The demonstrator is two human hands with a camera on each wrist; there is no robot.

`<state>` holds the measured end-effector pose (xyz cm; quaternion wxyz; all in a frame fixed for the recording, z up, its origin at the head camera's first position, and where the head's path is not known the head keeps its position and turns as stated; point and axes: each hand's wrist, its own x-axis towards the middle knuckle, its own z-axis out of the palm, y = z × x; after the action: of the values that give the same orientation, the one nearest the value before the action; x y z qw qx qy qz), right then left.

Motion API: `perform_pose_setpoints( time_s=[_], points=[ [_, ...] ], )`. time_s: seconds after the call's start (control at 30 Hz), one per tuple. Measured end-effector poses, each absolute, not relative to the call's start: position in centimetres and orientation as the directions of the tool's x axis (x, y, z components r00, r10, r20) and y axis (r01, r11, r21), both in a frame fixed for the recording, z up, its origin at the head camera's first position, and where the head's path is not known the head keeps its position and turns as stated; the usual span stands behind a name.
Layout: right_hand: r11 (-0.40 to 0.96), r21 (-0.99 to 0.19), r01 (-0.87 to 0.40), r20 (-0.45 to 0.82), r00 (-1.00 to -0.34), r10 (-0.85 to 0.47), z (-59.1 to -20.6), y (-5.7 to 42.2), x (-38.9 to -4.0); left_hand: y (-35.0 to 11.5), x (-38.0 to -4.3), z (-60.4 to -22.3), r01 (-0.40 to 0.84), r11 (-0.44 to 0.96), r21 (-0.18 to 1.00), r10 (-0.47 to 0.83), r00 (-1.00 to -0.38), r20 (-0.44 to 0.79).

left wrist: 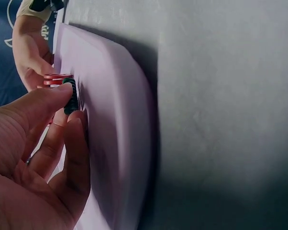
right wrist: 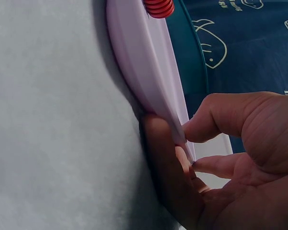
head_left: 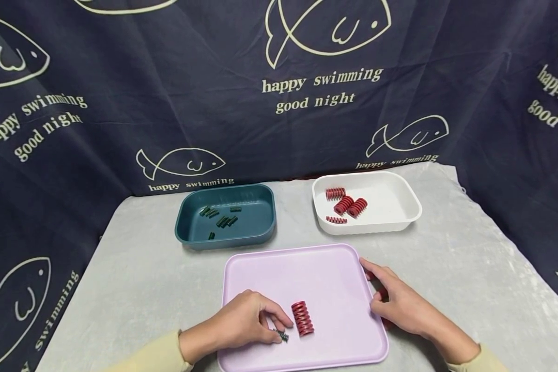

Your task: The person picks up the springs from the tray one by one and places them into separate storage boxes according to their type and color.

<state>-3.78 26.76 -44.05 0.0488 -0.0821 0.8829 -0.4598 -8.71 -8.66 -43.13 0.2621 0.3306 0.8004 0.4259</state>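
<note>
My left hand (head_left: 242,319) is over the lower left of the lilac tray (head_left: 335,289). Between its thumb and fingers it pinches a small dark green spring (left wrist: 70,97), low over the tray. Just right of those fingertips a thick red spring (head_left: 303,319) lies on the tray. My right hand (head_left: 400,299) grips the tray's right edge; in the right wrist view its thumb (right wrist: 201,127) rests at the rim and a finger (right wrist: 160,143) reaches under it.
Behind the tray on the left stands a teal bin (head_left: 225,240) with several small green springs (head_left: 223,222). A white bin (head_left: 374,227) at the back right holds several red springs (head_left: 343,205). A dark blue fish-print cloth (head_left: 307,139) hangs behind the pale tabletop (head_left: 144,289).
</note>
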Motion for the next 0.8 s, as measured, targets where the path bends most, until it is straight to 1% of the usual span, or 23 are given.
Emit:
perform_pose_setpoints(
  time_s=[0.2, 0.37, 0.53, 0.8],
  points=[
    [0.56, -0.821, -0.113, -0.003, -0.979, -0.202, -44.1, 26.8, -3.8, -8.9, -8.8, -42.8, 0.216, 0.415, 0.884, 0.731, -0.657, -0.183],
    [0.542, -0.836, -0.089, -0.029, -0.978, -0.205, -43.9, 26.8, -3.8, -9.0, -8.9, -42.4, 0.147, 0.409, 0.901, 0.716, -0.664, -0.217],
    [0.534, -0.842, -0.075, -0.044, -0.977, -0.206, -43.9, 26.8, -3.9, -9.3, -9.2, -42.3, 0.127, 0.403, 0.906, 0.714, -0.664, -0.224],
    [0.541, -0.838, -0.076, -0.04, -0.979, -0.2, -43.8, 26.8, -3.9, -10.2, -10.6, -41.0, 0.077, 0.401, 0.913, 0.686, -0.685, -0.244]
  ],
)
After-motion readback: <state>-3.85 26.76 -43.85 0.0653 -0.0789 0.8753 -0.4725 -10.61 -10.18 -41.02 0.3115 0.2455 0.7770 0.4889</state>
